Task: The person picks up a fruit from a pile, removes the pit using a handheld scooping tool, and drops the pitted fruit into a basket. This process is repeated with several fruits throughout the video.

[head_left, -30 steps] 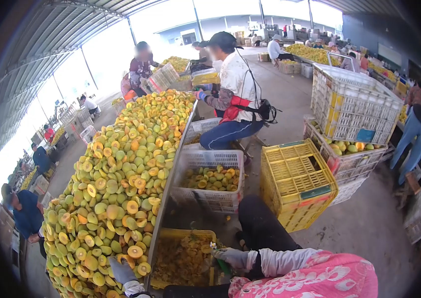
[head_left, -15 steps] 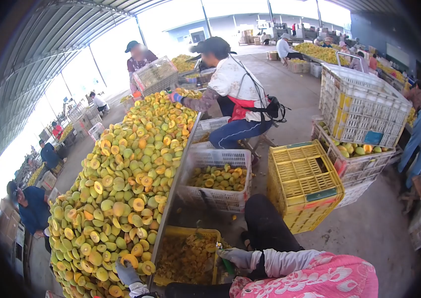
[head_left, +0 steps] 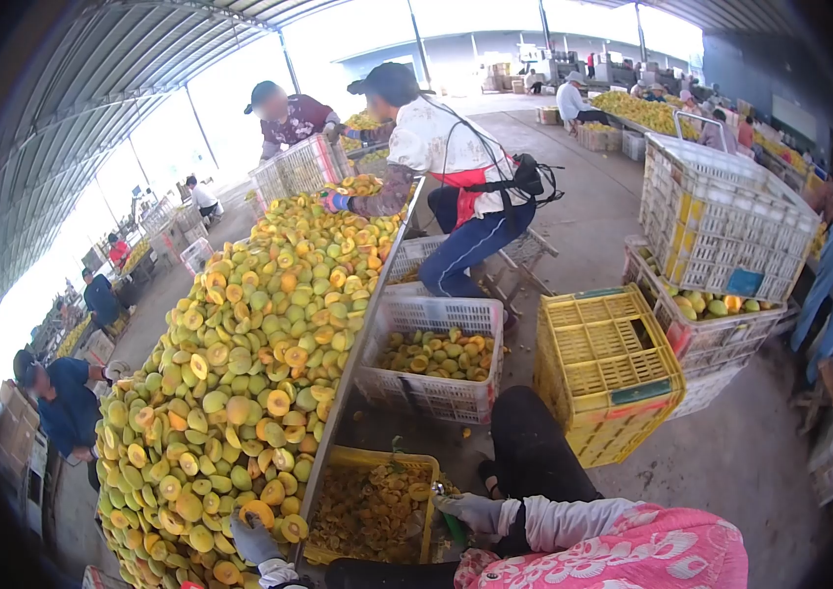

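In the head view, at seven o'clock, our left hand (head_left: pixel 254 542) touches a cut fruit (head_left: pixel 257 512); we can't tell if it grips. Near six, our right hand (head_left: pixel 476 510) grips a green tool (head_left: pixel 456 531) beside a yellow box (head_left: pixel 428 530) of scraps (head_left: pixel 367 503). A white crate (head_left: pixel 456 398) holds fruit.

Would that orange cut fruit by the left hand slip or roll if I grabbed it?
The cut fruit may feel slippery, since its orange flesh is bare. It would probably rock rather than roll far, as its cut face looks flat.
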The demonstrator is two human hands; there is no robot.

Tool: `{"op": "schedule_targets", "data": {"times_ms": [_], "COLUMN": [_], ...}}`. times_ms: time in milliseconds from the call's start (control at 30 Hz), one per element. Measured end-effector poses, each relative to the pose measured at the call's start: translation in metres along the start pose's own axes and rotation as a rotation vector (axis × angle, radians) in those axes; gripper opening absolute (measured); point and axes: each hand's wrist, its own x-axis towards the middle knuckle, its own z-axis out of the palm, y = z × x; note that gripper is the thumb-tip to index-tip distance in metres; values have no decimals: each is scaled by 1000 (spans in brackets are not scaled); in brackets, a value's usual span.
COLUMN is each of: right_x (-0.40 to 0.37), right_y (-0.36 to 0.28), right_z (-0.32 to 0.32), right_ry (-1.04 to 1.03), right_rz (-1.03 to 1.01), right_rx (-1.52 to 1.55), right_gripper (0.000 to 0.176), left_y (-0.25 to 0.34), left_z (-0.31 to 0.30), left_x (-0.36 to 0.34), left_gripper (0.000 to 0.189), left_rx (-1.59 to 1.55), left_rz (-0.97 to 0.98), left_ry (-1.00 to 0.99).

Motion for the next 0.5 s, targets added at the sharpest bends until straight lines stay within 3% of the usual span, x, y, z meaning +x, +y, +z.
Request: {"op": "schedule_targets", "data": {"times_ms": [167,233,500], "right_x": [-8,2,-3], "right_y": [-4,-1,2], "right_z": [1,-6,-2], "right_ry": [-8,-22,-24], "right_rz": [-47,-15,-32], "right_rx": [-48,-246,-97], "right_gripper": [54,56,56], "left_y": [5,-2,-1], "left_z": [-2,3,7], "left_x": [-4,-3,-4], "left_gripper": [35,35,38], "left_rx": [-24,14,91], "left_rz": [7,16,-35], "left_ry": [27,41,54]}}
